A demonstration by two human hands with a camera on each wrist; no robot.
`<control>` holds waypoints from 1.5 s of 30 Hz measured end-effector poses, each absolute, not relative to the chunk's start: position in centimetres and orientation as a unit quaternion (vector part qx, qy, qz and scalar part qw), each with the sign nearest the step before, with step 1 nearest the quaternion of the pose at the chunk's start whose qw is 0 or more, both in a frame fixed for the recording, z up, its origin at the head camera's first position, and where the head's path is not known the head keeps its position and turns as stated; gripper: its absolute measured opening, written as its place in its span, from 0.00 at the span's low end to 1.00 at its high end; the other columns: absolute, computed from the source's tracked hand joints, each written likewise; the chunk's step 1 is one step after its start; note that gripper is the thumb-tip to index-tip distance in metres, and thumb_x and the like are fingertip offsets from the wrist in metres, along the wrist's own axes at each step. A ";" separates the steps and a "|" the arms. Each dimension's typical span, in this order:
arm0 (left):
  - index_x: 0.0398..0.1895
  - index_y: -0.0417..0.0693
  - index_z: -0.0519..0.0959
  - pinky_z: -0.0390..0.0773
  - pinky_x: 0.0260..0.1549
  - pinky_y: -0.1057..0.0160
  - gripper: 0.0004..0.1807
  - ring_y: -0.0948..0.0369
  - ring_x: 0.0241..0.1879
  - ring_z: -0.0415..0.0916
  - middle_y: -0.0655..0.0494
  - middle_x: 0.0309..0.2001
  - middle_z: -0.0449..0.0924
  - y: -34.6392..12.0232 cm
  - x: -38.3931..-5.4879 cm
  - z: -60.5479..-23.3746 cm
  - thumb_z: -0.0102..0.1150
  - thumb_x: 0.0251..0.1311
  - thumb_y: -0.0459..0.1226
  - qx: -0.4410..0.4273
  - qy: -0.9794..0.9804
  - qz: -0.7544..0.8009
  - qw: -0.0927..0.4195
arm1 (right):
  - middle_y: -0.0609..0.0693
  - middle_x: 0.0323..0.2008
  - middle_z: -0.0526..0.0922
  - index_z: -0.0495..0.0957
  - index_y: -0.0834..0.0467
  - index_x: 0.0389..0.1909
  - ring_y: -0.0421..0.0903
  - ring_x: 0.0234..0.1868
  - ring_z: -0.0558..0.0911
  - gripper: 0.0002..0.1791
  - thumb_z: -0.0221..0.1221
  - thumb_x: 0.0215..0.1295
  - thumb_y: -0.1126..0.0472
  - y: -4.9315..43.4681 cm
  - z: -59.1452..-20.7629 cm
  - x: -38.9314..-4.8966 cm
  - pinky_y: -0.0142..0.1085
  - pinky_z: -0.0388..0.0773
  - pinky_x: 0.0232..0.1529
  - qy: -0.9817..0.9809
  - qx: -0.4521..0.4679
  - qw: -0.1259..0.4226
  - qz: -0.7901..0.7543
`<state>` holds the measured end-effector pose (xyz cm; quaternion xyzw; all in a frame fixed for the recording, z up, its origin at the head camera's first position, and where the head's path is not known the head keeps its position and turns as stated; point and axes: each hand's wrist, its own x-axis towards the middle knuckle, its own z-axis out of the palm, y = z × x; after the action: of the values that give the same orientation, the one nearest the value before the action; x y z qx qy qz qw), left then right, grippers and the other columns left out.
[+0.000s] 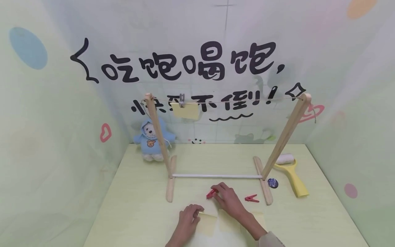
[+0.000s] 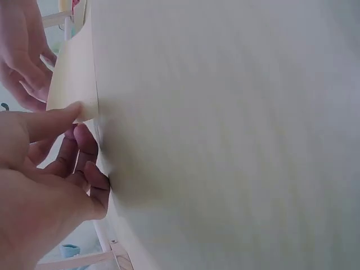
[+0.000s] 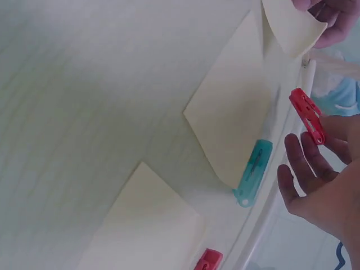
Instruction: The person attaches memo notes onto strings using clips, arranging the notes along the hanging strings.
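My left hand [image 1: 186,221] pinches the corner of a pale yellow paper note [image 1: 207,223], which is lifted at that edge in the left wrist view. My right hand [image 1: 230,203] holds a red clothespin [image 3: 307,115] between thumb and fingertips, above the table. Two more yellow notes, a nearer one [image 3: 230,101] and a farther one [image 3: 146,225], lie flat under the right arm. A teal clothespin [image 3: 254,171] lies at the edge of the nearer note. Another red clothespin [image 1: 252,198] rests on the table to the right of my right hand.
A wooden rack with a right post [image 1: 285,137] and white crossbar [image 1: 216,176] stands ahead. From its string hangs a note [image 1: 186,111] held by a grey clip [image 1: 182,100]. A blue-clad plush toy [image 1: 151,142], yellow lint roller [image 1: 294,176] and dark round object [image 1: 273,183] are nearby.
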<state>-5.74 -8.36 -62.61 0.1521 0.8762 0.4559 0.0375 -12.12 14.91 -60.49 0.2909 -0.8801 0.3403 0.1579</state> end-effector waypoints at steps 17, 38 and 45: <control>0.42 0.38 0.89 0.86 0.50 0.69 0.04 0.57 0.49 0.88 0.42 0.56 0.89 -7.5 -8.9 -55.3 0.73 0.67 0.30 0.068 0.786 0.609 -0.085 | 0.61 0.50 0.82 0.87 0.62 0.40 0.59 0.53 0.82 0.14 0.76 0.55 0.76 17.9 -49.1 -13.8 0.36 0.81 0.52 -0.822 0.260 0.220 0.456; 0.46 0.33 0.90 0.69 0.32 0.69 0.10 0.66 0.25 0.65 0.64 0.22 0.72 -3.9 -18.9 -35.5 0.69 0.74 0.34 0.086 0.719 0.664 -0.186 | 0.66 0.53 0.78 0.88 0.71 0.38 0.56 0.66 0.74 0.06 0.74 0.61 0.78 19.1 -24.4 -18.4 0.44 0.64 0.74 -0.807 0.322 0.313 0.383; 0.47 0.34 0.90 0.68 0.31 0.67 0.11 0.66 0.21 0.65 0.66 0.17 0.70 -3.3 -19.7 -33.6 0.67 0.75 0.35 0.096 0.706 0.678 -0.182 | 0.64 0.52 0.78 0.89 0.72 0.37 0.57 0.66 0.75 0.04 0.73 0.65 0.75 18.7 -22.1 -20.9 0.49 0.65 0.73 -0.815 0.303 0.322 0.374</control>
<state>-19.68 -3.31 -33.57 0.0964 0.7056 0.6780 -0.1820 -20.89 18.74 -22.08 0.3033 -0.8151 0.3737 0.3225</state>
